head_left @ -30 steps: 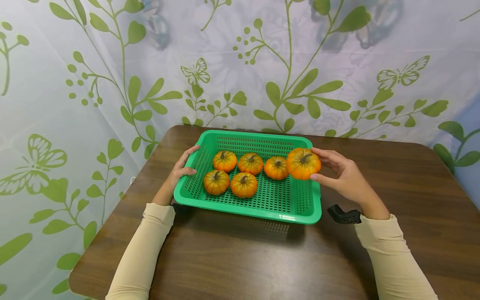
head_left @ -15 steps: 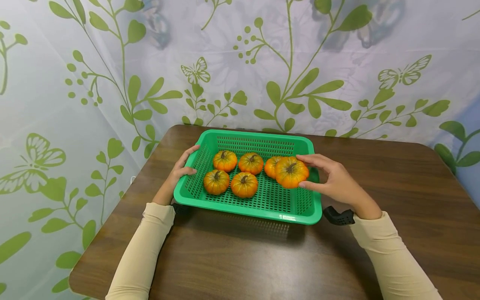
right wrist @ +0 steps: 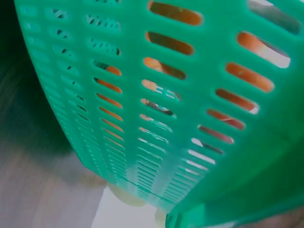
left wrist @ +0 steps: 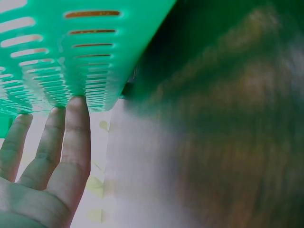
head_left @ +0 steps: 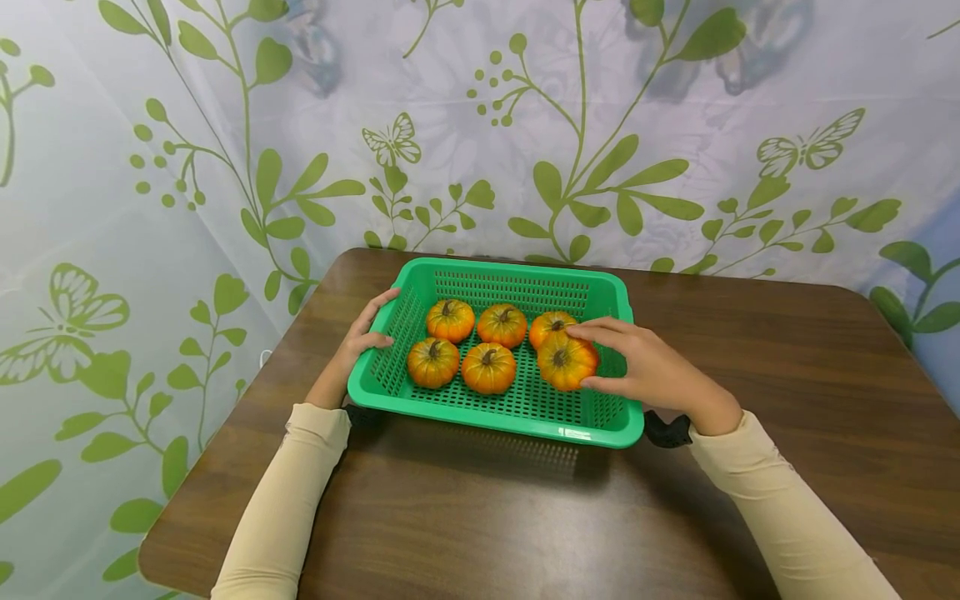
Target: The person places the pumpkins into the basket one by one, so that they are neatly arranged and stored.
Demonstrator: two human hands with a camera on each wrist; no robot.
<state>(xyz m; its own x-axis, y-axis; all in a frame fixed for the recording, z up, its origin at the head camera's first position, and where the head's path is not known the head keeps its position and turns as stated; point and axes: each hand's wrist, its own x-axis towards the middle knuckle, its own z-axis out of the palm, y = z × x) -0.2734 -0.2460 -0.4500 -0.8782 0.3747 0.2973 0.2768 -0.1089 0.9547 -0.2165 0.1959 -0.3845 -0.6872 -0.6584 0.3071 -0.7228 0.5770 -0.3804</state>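
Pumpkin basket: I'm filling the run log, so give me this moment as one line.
right hand: grips sixth pumpkin, front row | left hand: holds green basket left rim | five pumpkins inside

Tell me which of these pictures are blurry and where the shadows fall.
Head view: sharp and evenly lit; the green basket casts a soft shadow toward the near side of the table. Left wrist view: fingers fairly clear against the basket wall, the table beside them smeared. Right wrist view: basket wall too close, soft and blurred.
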